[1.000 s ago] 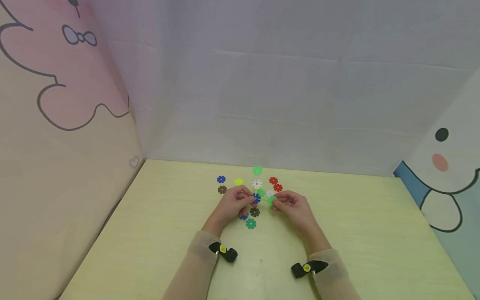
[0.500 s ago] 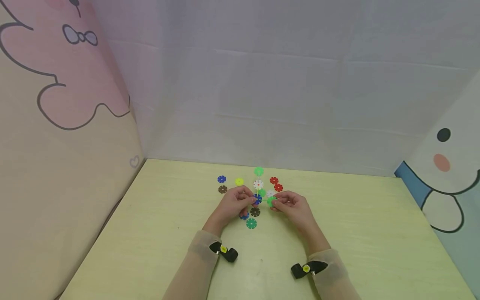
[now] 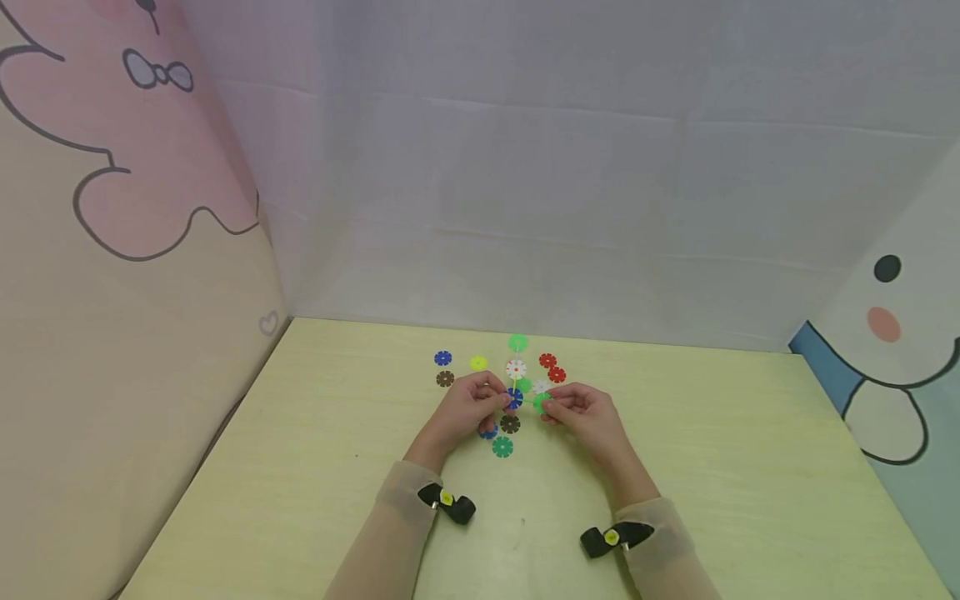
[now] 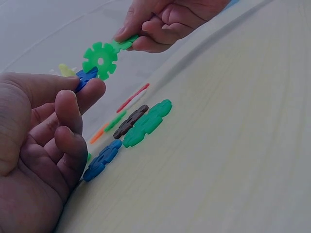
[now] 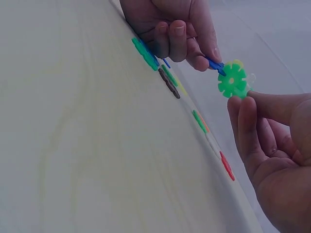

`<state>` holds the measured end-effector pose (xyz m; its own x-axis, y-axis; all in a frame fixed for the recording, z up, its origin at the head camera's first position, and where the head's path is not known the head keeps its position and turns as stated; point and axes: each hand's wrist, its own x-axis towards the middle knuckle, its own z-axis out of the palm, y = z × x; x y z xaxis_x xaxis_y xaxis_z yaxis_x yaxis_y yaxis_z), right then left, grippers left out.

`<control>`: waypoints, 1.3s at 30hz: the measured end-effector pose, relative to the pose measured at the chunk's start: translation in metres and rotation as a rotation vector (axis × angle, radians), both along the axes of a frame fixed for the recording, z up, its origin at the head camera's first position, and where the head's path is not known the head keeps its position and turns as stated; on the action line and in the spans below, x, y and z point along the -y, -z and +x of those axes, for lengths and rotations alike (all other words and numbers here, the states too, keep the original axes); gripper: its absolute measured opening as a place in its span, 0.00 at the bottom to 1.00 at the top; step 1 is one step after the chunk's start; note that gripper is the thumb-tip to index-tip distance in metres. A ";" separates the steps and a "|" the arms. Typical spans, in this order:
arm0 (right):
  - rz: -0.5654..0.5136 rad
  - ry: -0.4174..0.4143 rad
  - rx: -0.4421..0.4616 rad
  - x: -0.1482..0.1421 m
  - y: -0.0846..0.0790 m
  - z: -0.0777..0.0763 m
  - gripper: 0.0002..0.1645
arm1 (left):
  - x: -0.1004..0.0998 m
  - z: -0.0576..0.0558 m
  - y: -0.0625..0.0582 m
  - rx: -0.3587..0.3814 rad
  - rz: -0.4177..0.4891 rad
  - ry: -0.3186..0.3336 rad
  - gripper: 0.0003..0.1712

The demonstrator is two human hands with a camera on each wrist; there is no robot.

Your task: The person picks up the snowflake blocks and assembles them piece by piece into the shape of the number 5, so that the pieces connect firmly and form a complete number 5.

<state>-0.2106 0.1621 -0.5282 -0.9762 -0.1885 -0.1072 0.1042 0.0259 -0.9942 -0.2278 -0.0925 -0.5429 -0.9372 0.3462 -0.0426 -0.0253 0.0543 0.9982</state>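
My left hand point(image 3: 471, 408) pinches a blue notched plastic disc point(image 4: 86, 77) between thumb and forefinger, its other fingers curled. My right hand point(image 3: 592, 417) pinches a light green disc point(image 4: 127, 42) with thumb and fingertips. Between the two is another green disc point(image 4: 100, 59), seen face on in both wrist views and edge on in the head view; it links the blue and green discs. Behind the blue disc a yellow one point(image 4: 66, 70) shows partly. In the head view a white disc point(image 3: 516, 369) and a green disc point(image 3: 517, 342) line up beyond it, seemingly in one chain.
Loose discs lie on the pale table point(image 3: 300, 467): a brown one point(image 3: 510, 424) and a dark green one point(image 3: 502, 447) near the left hand, two red ones point(image 3: 552, 367) behind the right, and a blue point(image 3: 443, 358), a yellow point(image 3: 478, 363) and a brown disc point(image 3: 446, 378) farther left. A curtain point(image 3: 487, 183) hangs behind.
Both hands keep their hold in nearly the same place. The right hand's green disc has shifted very slightly toward the blue one.
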 end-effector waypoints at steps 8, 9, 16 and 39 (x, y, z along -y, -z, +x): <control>-0.020 0.011 0.023 0.003 -0.001 0.002 0.08 | -0.003 0.001 0.000 0.003 -0.005 -0.010 0.05; -0.022 0.014 0.023 0.004 -0.001 0.002 0.07 | -0.003 0.001 -0.001 0.003 -0.006 -0.012 0.05; -0.031 0.009 0.018 0.004 0.002 0.003 0.09 | -0.003 0.002 -0.002 0.012 -0.014 -0.008 0.06; 0.324 0.033 -0.076 -0.025 -0.008 -0.005 0.14 | -0.002 -0.001 0.001 0.018 -0.015 0.007 0.05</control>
